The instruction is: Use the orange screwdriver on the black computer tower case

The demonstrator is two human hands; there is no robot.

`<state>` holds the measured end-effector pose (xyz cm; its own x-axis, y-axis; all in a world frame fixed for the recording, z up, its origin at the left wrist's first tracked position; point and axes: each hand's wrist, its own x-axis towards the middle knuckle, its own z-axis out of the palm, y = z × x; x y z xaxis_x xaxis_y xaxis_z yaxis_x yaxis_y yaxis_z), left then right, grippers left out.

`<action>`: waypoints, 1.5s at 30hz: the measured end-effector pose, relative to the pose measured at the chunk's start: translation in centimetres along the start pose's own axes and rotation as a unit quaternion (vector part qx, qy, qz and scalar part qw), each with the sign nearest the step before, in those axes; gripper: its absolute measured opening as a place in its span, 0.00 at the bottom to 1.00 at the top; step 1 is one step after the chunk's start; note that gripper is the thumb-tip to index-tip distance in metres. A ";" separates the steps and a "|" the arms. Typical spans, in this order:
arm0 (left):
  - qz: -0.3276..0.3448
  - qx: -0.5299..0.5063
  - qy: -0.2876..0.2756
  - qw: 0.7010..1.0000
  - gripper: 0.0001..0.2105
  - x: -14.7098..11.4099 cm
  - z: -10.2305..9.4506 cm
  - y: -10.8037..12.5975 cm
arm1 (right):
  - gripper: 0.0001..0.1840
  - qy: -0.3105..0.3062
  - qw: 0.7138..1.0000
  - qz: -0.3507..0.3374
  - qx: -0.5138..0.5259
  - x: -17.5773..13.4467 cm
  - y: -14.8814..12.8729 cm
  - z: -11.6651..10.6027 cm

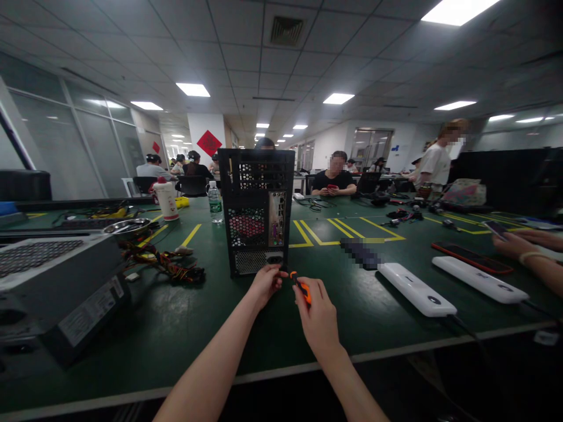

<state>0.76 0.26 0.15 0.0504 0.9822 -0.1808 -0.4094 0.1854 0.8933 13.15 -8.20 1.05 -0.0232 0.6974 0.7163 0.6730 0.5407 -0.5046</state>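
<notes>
A black computer case (pixel 257 234) stands upright on the green table, its rear panel toward me. My right hand (pixel 320 319) is closed around the handle of an orange and black screwdriver (pixel 304 290), which points left toward the lower right corner of the case. At the bottom of the rear panel, just below the power supply socket (pixel 275 258), is my left hand (pixel 265 287). Its fingers are curled together near the screwdriver's front end; what they pinch, if anything, is too small to make out.
A loose power supply unit (pixel 79 293) sits at the left, with bundled cables (pixel 167 264) beside it. Behind are a water bottle (pixel 215 202) and a white tumbler (pixel 167 200). Two white power strips (pixel 416 290) lie at right, near another person's hands (pixel 523 243).
</notes>
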 end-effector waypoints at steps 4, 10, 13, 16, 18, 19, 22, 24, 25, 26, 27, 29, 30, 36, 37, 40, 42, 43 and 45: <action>0.016 -0.005 0.004 1.000 0.09 0.0 -0.1 0.0 | 0.11 -0.003 0.999 0.047 -0.013 0.1 0.0 -0.1; 0.018 -0.005 0.011 1.000 0.08 -0.3 0.1 0.2 | 0.10 0.002 0.999 0.044 -0.026 0.2 -0.2 -0.1; 0.018 -0.005 0.015 1.000 0.08 -0.3 0.2 0.2 | 0.12 -0.007 0.999 0.031 -0.015 0.1 -0.2 0.1; 0.017 -0.008 0.016 1.000 0.07 -0.2 0.2 0.2 | 0.11 -0.011 0.999 0.030 -0.020 0.0 0.0 0.2; 0.018 -0.009 0.015 1.000 0.08 -0.2 0.2 0.2 | 0.11 -0.013 0.999 0.034 -0.027 0.0 0.1 0.1; 0.019 -0.009 0.014 1.000 0.08 -0.2 0.1 0.1 | 0.11 -0.015 0.999 0.038 -0.027 0.0 0.2 0.1; 0.021 -0.008 0.013 1.000 0.09 -0.2 0.1 0.1 | 0.10 -0.024 0.998 0.057 -0.018 0.0 0.2 -0.1; 0.020 -0.007 0.013 1.000 0.09 -0.2 0.1 0.1 | 0.10 -0.028 0.998 0.062 -0.017 0.1 0.1 -0.2; 0.021 -0.007 0.012 1.000 0.09 -0.2 0.1 0.1 | 0.09 -0.026 0.998 0.061 -0.019 0.1 0.0 -0.2; 0.022 -0.007 0.010 1.000 0.09 -0.2 0.1 0.1 | 0.09 -0.023 0.998 0.057 -0.021 0.2 -0.1 -0.2; 0.023 -0.007 0.008 1.000 0.09 -0.2 0.1 0.1 | 0.09 -0.020 0.998 0.051 -0.022 0.2 -0.2 -0.1; 0.025 -0.006 0.009 1.000 0.08 -0.2 0.1 0.1 | 0.10 -0.022 0.999 0.036 -0.019 0.2 -0.3 -0.1; 0.025 -0.006 0.010 1.000 0.08 -0.2 0.1 0.1 | 0.11 -0.028 0.999 0.028 -0.018 0.1 -0.4 0.0; 0.024 -0.012 0.013 1.000 0.08 0.0 0.0 -0.1 | 0.10 -0.042 0.998 0.025 -0.034 0.0 0.0 0.0; 0.025 -0.012 0.012 1.000 0.08 0.0 0.0 -0.1 | 0.10 -0.038 0.998 0.032 -0.037 0.0 0.1 0.0; 0.025 -0.011 0.011 1.000 0.08 -0.1 -0.1 -0.1 | 0.10 -0.028 0.998 0.039 -0.037 0.1 0.0 -0.1; 0.023 -0.011 0.011 1.000 0.08 -0.1 -0.1 0.0 | 0.10 -0.022 0.999 0.031 -0.031 0.2 -0.2 -0.1; 0.022 -0.012 0.010 1.000 0.07 -0.1 0.0 0.0 | 0.11 -0.018 0.999 0.026 -0.028 0.2 -0.3 -0.1; 0.020 -0.013 0.009 1.000 0.07 -0.1 0.0 0.1 | 0.13 -0.018 1.000 0.018 -0.019 0.1 -0.4 0.0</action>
<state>0.73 0.16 0.23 0.0174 0.9880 -0.1537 -0.4349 0.1459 0.8886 12.89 -8.33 1.32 -0.0248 0.7323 0.6805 0.7012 0.4979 -0.5103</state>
